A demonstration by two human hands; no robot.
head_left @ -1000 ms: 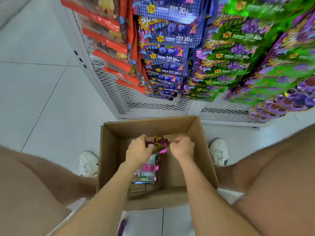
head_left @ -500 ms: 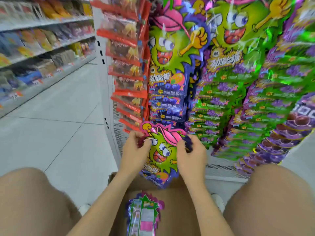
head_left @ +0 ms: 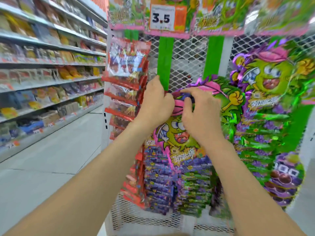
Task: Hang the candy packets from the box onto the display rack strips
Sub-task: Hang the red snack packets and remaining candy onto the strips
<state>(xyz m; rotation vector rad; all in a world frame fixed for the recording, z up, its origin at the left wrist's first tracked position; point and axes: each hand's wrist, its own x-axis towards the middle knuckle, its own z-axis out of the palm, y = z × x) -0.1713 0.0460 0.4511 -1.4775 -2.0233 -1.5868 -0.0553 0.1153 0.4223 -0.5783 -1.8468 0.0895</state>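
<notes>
My left hand (head_left: 156,101) is closed around the top left edge of a shiny candy packet with a green cartoon face and a pink cap (head_left: 179,133). My right hand (head_left: 198,114) pinches the same packet at its top right, with the fingers (head_left: 190,91) bent over the pink cap. So both hands hold one packet, up high in front of me. The top of the packet sits right at the lower end of a bright green hanging strip (head_left: 165,63). I cannot tell if it is hooked on yet, since my hands cover that spot.

Below my hands, a row of blue and purple packets (head_left: 158,181) hangs down the same strip. Just to the right is a second green strip (head_left: 215,57) with green packets (head_left: 192,198) hanging low on it. Further right are big green and purple packets with the same cartoon face (head_left: 271,106). To the left hang red-edged clear snack bags (head_left: 127,77).

All of these hang on a white wire mesh rack (head_left: 187,53). Above is a white price sign reading 3.5 (head_left: 161,18). Far to the left, long grey store shelves full of snacks (head_left: 47,65) run down the aisle over a pale tiled floor (head_left: 42,164). The picture is a bit blurry.
</notes>
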